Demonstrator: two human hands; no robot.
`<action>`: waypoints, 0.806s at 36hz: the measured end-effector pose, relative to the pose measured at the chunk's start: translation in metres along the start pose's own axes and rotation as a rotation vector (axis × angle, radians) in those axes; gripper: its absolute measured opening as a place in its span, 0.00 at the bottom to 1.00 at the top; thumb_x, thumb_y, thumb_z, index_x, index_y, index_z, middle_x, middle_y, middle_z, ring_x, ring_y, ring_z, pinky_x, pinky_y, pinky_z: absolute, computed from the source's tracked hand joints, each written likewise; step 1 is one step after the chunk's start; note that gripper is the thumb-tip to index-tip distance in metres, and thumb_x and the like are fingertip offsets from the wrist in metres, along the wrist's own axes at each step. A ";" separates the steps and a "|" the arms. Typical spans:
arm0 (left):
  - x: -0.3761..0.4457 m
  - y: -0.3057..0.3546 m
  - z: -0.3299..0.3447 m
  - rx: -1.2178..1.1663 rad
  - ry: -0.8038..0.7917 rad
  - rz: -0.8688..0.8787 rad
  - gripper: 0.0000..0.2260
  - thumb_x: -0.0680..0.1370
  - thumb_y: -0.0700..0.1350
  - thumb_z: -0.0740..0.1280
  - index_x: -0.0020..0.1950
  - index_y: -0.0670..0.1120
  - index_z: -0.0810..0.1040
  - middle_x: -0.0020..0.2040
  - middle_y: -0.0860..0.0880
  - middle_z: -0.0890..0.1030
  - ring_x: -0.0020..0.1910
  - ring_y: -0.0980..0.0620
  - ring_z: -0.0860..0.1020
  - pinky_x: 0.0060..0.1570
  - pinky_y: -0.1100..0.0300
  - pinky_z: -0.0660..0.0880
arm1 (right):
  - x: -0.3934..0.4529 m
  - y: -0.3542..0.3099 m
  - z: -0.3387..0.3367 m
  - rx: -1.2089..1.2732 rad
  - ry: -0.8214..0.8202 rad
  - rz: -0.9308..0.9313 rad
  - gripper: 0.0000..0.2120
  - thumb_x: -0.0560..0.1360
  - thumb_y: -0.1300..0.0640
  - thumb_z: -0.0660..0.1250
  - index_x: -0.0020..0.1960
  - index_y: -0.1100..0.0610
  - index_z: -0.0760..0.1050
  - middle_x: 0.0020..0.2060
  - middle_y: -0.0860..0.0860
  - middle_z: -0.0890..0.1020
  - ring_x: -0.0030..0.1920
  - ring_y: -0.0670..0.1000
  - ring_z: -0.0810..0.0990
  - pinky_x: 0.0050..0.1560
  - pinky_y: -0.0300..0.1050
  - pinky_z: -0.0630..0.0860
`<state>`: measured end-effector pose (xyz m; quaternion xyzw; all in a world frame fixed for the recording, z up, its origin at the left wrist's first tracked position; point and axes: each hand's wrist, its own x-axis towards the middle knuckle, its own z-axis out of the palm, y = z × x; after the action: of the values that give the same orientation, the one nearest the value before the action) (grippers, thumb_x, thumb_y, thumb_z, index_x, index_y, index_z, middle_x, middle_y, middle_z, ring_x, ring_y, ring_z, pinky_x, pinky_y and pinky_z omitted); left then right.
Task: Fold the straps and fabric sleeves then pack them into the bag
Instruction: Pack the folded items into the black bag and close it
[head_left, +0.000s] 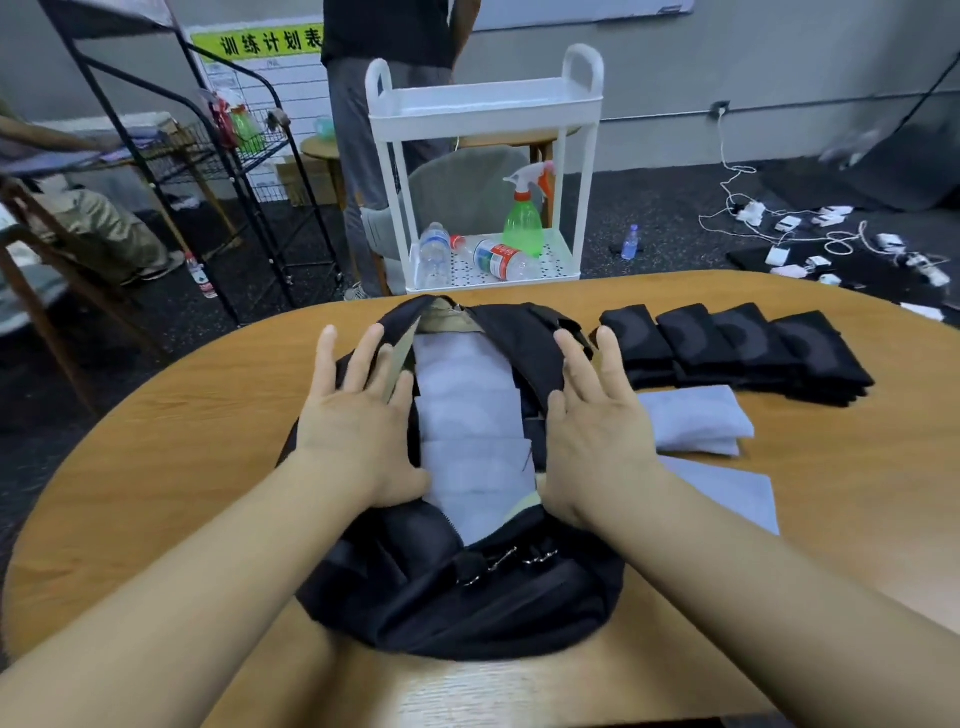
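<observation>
Two flat, spread hands, left hand and right hand, press apart the open black bag on the table over packed pale folded sleeves; released too quickly, its sides could close before the black folded pieces nearby go in.

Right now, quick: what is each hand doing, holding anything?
Left hand: open, fingers spread, pressing the left side of the bag opening; no grip.
Right hand: open, fingers spread, on the bag's right side; no grip.
</observation>
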<state>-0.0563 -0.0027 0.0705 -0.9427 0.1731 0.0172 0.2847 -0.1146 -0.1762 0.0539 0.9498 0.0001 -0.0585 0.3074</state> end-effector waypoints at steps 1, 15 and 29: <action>-0.005 0.002 -0.002 -0.028 0.045 -0.004 0.42 0.74 0.68 0.52 0.80 0.47 0.43 0.80 0.44 0.41 0.75 0.41 0.29 0.64 0.32 0.25 | -0.008 0.000 -0.002 0.076 0.054 0.015 0.29 0.79 0.44 0.49 0.73 0.62 0.63 0.75 0.62 0.60 0.74 0.65 0.28 0.62 0.73 0.24; -0.027 0.134 -0.017 -0.791 0.725 0.335 0.07 0.71 0.41 0.67 0.47 0.45 0.81 0.49 0.47 0.82 0.52 0.44 0.80 0.55 0.54 0.65 | -0.096 0.021 0.118 0.890 0.444 0.702 0.13 0.74 0.52 0.64 0.53 0.56 0.82 0.48 0.52 0.84 0.63 0.60 0.75 0.60 0.61 0.60; 0.005 0.214 -0.046 -0.374 0.384 0.284 0.09 0.75 0.34 0.59 0.41 0.49 0.67 0.33 0.51 0.64 0.45 0.47 0.68 0.55 0.53 0.60 | -0.072 0.063 0.168 0.936 0.056 0.876 0.14 0.77 0.41 0.60 0.51 0.48 0.79 0.51 0.48 0.79 0.60 0.53 0.65 0.60 0.54 0.60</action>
<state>-0.1266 -0.1959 -0.0057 -0.9312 0.3475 -0.0900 0.0630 -0.2026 -0.3231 -0.0368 0.8967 -0.4053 0.1035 -0.1443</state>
